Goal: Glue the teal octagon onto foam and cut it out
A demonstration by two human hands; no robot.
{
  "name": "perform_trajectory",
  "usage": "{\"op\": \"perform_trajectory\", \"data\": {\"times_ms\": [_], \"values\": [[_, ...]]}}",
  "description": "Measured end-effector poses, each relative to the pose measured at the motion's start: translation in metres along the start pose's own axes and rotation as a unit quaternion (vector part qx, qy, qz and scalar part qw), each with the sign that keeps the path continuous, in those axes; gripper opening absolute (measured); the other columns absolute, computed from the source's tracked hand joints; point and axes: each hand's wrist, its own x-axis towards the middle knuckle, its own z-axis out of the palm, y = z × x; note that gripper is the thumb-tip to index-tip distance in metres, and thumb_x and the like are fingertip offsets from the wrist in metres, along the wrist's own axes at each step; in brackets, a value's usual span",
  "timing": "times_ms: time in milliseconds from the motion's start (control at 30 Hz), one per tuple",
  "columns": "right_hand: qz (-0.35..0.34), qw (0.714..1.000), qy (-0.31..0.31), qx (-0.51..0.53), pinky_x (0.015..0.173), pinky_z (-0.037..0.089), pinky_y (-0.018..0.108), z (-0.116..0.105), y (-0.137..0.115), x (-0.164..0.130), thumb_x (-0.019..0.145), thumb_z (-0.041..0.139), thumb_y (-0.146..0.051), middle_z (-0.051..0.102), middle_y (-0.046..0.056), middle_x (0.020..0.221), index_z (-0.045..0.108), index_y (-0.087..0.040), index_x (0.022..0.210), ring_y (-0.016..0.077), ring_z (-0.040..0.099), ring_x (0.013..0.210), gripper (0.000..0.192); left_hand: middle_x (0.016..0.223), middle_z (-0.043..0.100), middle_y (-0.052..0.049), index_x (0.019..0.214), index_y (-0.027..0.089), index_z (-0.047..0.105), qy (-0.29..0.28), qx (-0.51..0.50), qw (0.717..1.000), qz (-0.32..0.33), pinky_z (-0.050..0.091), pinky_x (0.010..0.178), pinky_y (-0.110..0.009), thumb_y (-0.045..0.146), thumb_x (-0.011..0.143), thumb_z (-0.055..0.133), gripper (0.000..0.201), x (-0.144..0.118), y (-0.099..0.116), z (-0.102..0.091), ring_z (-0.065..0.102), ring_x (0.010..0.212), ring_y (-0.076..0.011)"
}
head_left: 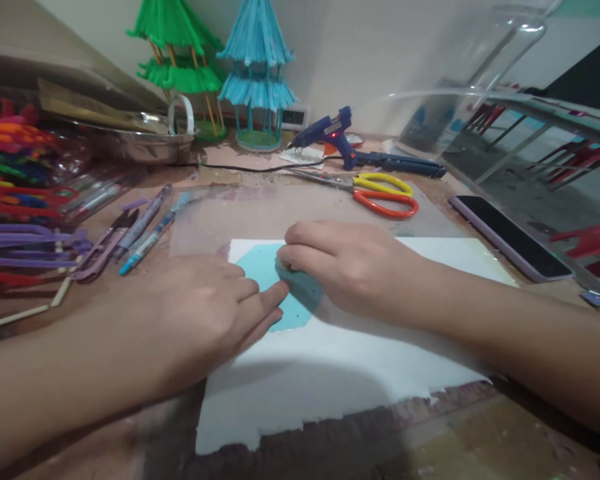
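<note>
A light blue hexagon-shaped paper piece (280, 297) lies flat on a white sheet (330, 380) at the middle of the table. My left hand (205, 313) rests on the left part of it, index finger stretched out and pressing on the blue piece. My right hand (350, 263) lies over its upper right part, fingers curled with their tips down on the blue paper. Whether those fingertips pinch something small is hidden. The two hands nearly touch above the piece.
Scissors with yellow and orange handles (380, 190) and a blue glue gun (340, 140) lie behind the sheet. A phone (510, 237) is at right. Pens (140, 230), coloured sticks (15, 200), a metal bowl (140, 143) sit left. Green (180, 60) and blue (257, 67) stick towers stand at back.
</note>
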Motion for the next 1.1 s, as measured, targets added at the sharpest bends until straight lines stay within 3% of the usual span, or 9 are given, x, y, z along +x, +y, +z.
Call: {"op": "perform_trajectory", "data": {"times_ms": [133, 300, 433, 633, 800, 933, 1000, 1033, 1100], "values": [[0.019, 0.998, -0.029, 0.057, 0.064, 0.039, 0.027, -0.002, 0.000, -0.001, 0.098, 0.043, -0.007, 0.065, 0.007, 0.089, 0.068, -0.013, 0.093, 0.0146, 0.056, 0.072, 0.026, 0.063, 0.064, -0.002, 0.117, 0.016, 0.071, 0.002, 0.017, 1.000, 0.008, 0.041, 0.056, -0.031, 0.020, 0.103, 0.036, 0.037, 0.000, -0.001, 0.000, 0.055, 0.059, -0.0195], [0.003, 1.000, -0.003, 0.009, 0.063, 0.037, 0.029, -0.001, -0.001, 0.000, 0.097, 0.040, -0.006, 0.064, 0.010, 0.090, 0.067, -0.010, 0.093, 0.0164, 0.053, 0.072, 0.028, 0.061, 0.064, -0.002, 0.113, 0.017, 0.072, -0.004, 0.045, 0.999, 0.016, 0.041, 0.054, -0.032, 0.020, 0.103, 0.034, 0.039, 0.001, -0.001, 0.000, 0.056, 0.056, -0.0196], [0.029, 0.995, -0.029, 0.096, 0.067, 0.040, 0.027, -0.002, -0.002, 0.000, 0.097, 0.045, -0.009, 0.065, 0.007, 0.090, 0.067, -0.013, 0.094, 0.0152, 0.057, 0.077, 0.022, 0.060, 0.063, -0.002, 0.113, 0.016, 0.072, 0.002, 0.052, 0.999, 0.016, 0.040, 0.053, -0.034, 0.020, 0.103, 0.032, 0.041, 0.001, 0.000, -0.001, 0.057, 0.057, -0.0208], [0.005, 1.000, -0.009, 0.023, 0.062, 0.035, 0.029, 0.000, -0.005, 0.002, 0.095, 0.040, -0.004, 0.062, 0.009, 0.090, 0.065, -0.011, 0.094, 0.0162, 0.050, 0.072, 0.026, 0.057, 0.061, -0.002, 0.100, 0.020, 0.075, 0.009, 0.041, 0.999, 0.008, 0.036, 0.050, -0.034, 0.021, 0.103, 0.035, 0.040, 0.002, 0.001, -0.001, 0.052, 0.053, -0.0203], [0.020, 0.997, -0.035, 0.072, 0.061, 0.034, 0.027, -0.005, -0.004, 0.003, 0.091, 0.044, -0.002, 0.061, 0.006, 0.083, 0.066, -0.011, 0.090, 0.0138, 0.050, 0.068, 0.024, 0.058, 0.063, -0.003, 0.105, 0.019, 0.075, 0.013, 0.049, 0.999, 0.010, 0.037, 0.052, -0.033, 0.022, 0.104, 0.032, 0.044, 0.006, 0.001, -0.002, 0.055, 0.055, -0.0200], [0.028, 0.996, 0.022, 0.083, 0.062, 0.035, 0.028, 0.006, -0.003, 0.003, 0.090, 0.045, -0.004, 0.064, 0.008, 0.088, 0.066, -0.011, 0.091, 0.0148, 0.051, 0.070, 0.022, 0.059, 0.064, -0.002, 0.110, 0.019, 0.074, 0.004, 0.014, 1.000, 0.000, 0.040, 0.055, -0.031, 0.024, 0.104, 0.036, 0.039, 0.004, 0.000, -0.001, 0.056, 0.056, -0.0188], [0.077, 0.978, 0.082, 0.175, 0.066, 0.040, 0.027, 0.014, 0.000, 0.004, 0.090, 0.048, -0.007, 0.066, 0.008, 0.090, 0.066, -0.012, 0.091, 0.0152, 0.056, 0.076, 0.018, 0.061, 0.066, -0.002, 0.110, 0.019, 0.074, 0.016, -0.004, 1.000, -0.017, 0.044, 0.059, -0.031, 0.026, 0.104, 0.039, 0.037, 0.001, -0.001, 0.001, 0.057, 0.058, -0.0187], [0.116, 0.955, 0.118, 0.245, 0.068, 0.042, 0.027, 0.017, 0.002, 0.005, 0.091, 0.050, -0.010, 0.066, 0.007, 0.089, 0.065, -0.013, 0.092, 0.0149, 0.057, 0.077, 0.015, 0.063, 0.067, -0.003, 0.110, 0.019, 0.074, 0.024, -0.011, 0.999, -0.025, 0.046, 0.061, -0.031, 0.028, 0.104, 0.040, 0.036, 0.000, -0.001, 0.002, 0.059, 0.059, -0.0188], [0.199, 0.882, 0.172, 0.390, 0.067, 0.045, 0.026, 0.022, 0.008, 0.008, 0.091, 0.054, -0.015, 0.065, 0.004, 0.087, 0.062, -0.015, 0.093, 0.0125, 0.058, 0.074, 0.008, 0.069, 0.070, -0.004, 0.111, 0.021, 0.075, 0.035, -0.029, 0.998, -0.039, 0.050, 0.067, -0.032, 0.030, 0.103, 0.041, 0.036, -0.002, -0.003, 0.003, 0.063, 0.065, -0.0193]]}}
